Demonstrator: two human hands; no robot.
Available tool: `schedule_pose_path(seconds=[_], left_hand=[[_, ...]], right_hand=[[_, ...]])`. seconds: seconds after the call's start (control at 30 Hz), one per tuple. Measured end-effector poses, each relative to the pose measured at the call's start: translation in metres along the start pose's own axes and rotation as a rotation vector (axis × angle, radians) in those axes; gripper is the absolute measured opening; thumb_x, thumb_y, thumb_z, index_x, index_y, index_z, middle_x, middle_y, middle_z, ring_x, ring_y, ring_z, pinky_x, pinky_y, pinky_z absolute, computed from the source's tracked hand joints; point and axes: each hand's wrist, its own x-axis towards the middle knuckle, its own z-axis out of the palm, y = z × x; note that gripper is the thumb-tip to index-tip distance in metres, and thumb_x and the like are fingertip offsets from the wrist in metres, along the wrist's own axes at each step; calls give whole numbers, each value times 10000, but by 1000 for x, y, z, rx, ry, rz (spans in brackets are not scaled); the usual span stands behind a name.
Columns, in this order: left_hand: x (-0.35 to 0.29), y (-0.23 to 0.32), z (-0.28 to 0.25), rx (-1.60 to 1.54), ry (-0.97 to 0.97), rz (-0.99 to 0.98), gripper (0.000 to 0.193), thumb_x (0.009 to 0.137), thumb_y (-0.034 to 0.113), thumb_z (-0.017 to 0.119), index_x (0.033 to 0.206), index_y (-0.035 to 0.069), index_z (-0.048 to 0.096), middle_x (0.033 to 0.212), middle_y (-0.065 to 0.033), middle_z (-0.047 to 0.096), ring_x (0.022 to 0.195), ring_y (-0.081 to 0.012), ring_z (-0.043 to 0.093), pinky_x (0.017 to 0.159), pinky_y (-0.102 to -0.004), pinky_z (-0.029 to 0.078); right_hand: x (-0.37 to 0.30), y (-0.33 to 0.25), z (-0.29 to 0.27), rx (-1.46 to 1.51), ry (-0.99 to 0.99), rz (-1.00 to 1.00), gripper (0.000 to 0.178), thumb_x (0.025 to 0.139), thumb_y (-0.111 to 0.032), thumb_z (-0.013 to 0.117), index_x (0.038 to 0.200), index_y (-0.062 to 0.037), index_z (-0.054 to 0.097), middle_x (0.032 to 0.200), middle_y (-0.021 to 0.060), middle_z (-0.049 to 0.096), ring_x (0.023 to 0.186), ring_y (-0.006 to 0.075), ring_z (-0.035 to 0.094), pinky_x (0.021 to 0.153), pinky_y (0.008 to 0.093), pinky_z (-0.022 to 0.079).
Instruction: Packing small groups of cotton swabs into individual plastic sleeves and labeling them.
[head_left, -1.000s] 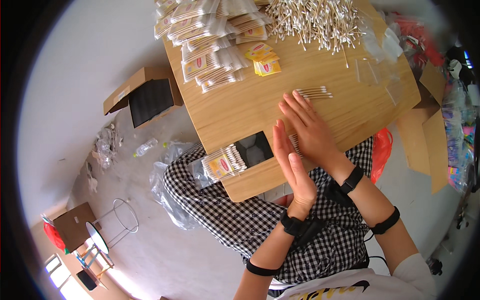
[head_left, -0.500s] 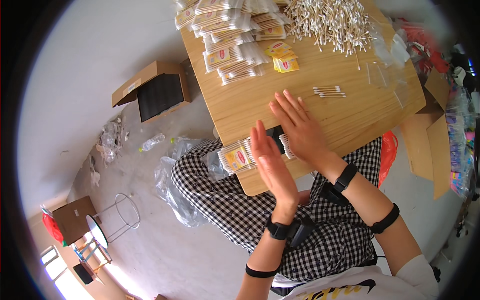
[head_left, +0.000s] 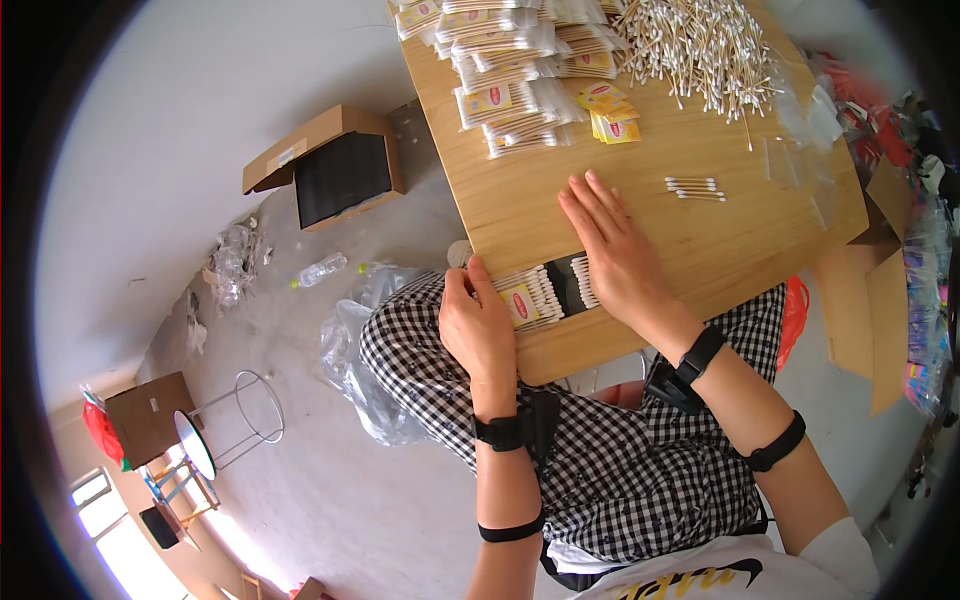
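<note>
My left hand (head_left: 478, 325) is at the near left corner of the wooden table (head_left: 590, 350), its bent fingers closed around the left end of a pack of cotton swabs (head_left: 520, 303) with a yellow card in it. My right hand (head_left: 630, 265) lies open, fingers stretched out and close together, beside a few white-tipped cotton swabs (head_left: 583, 280) partly hidden under its edge. Between these swabs and the pack shows a dark flat strip (head_left: 566, 285). Farther right, several loose cotton swabs (head_left: 695, 188) lie in a small row.
Stacked packs of swabs (head_left: 515, 110) fill the far left of the table, beside yellow cards (head_left: 612, 115). A large heap of loose swabs (head_left: 700, 55) lies at the far right, near clear plastic bags (head_left: 785, 160). Open cardboard boxes (head_left: 350, 175) stand on the floor either side.
My left hand has turned from upright and open beside the pack to closed around its left end, moving left. My right hand stays flat at the swabs. The whole view has shifted slightly.
</note>
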Motion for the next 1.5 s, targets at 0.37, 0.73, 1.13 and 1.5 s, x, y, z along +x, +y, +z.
schedule_pose_path(seconds=[0.37, 0.73, 1.13, 1.5], left_hand=[[4, -6, 5, -322, -53, -34, 427, 1056, 303, 453, 815, -23, 588, 602, -143, 533, 515, -194, 437, 516, -358, 389], [3, -1, 3, -363, -106, -115, 448, 1064, 298, 436, 852, -65, 594, 637, -106, 540, 590, -134, 426, 563, -338, 401], [2, 0, 7, -172, -47, -71, 400, 1050, 260, 456, 826, -43, 590, 652, -207, 578, 520, -282, 486, 528, -399, 424], [2, 1, 4, -175, 15, 31, 363, 1037, 264, 473, 781, 14, 530, 610, -195, 576, 540, -385, 560, 490, -446, 429]], right_hand=[[12, -15, 3, 16, -24, -10, 522, 906, -5, 439, 1423, 51, 395, 1506, 204, 385, 1449, 320, 294, 1183, 455, 280], [16, -29, 9, 32, -43, -32, 538, 897, 8, 434, 1430, 60, 380, 1510, 211, 374, 1450, 322, 291, 1188, 468, 272], [19, -41, 10, 191, -16, 14, 561, 862, 45, 462, 1420, 20, 414, 1484, 174, 422, 1435, 322, 320, 1182, 474, 286], [29, -79, 28, 662, 133, 82, 441, 989, -101, 468, 1412, 14, 420, 1428, 206, 473, 1397, 367, 366, 1126, 450, 356]])
